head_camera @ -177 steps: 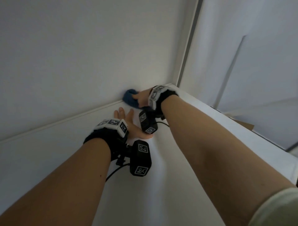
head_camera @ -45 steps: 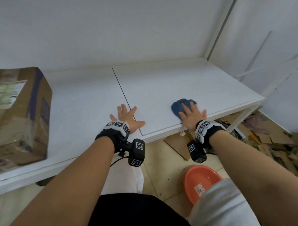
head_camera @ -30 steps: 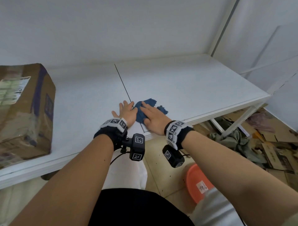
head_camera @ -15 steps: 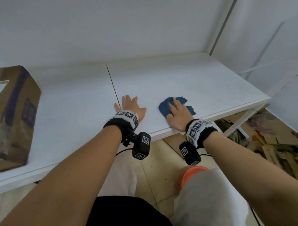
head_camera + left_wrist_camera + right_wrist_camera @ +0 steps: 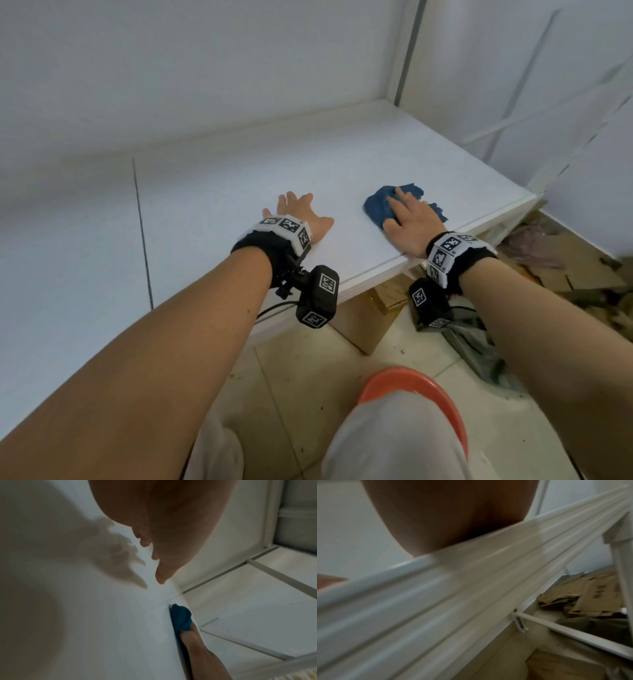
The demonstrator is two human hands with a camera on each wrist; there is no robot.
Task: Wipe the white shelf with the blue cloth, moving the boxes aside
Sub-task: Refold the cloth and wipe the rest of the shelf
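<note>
The blue cloth [image 5: 380, 207] lies bunched on the white shelf [image 5: 239, 178] near its front right corner. My right hand [image 5: 409, 219] presses flat on the cloth with straight fingers. To its left my left hand [image 5: 301, 214] rests palm down on the bare shelf, fingers spread. In the left wrist view the blue cloth [image 5: 181, 616] shows under the right hand's fingers [image 5: 193, 639], with my left hand [image 5: 161, 534] above the shelf surface. The right wrist view shows only my right hand's heel [image 5: 447, 520] on the blurred shelf edge [image 5: 453, 588]. No box is in view.
A seam [image 5: 142, 240] divides the shelf boards left of my hands. Walls close the shelf at the back and right. Below the edge are an orange basin [image 5: 421, 387], flattened cardboard [image 5: 359, 325], grey fabric [image 5: 479, 349] and more cardboard [image 5: 583, 595] under the shelf.
My right hand has slid the cloth to the right along the front of the shelf. The view has turned right, so the cardboard box at the left has left the frame.
</note>
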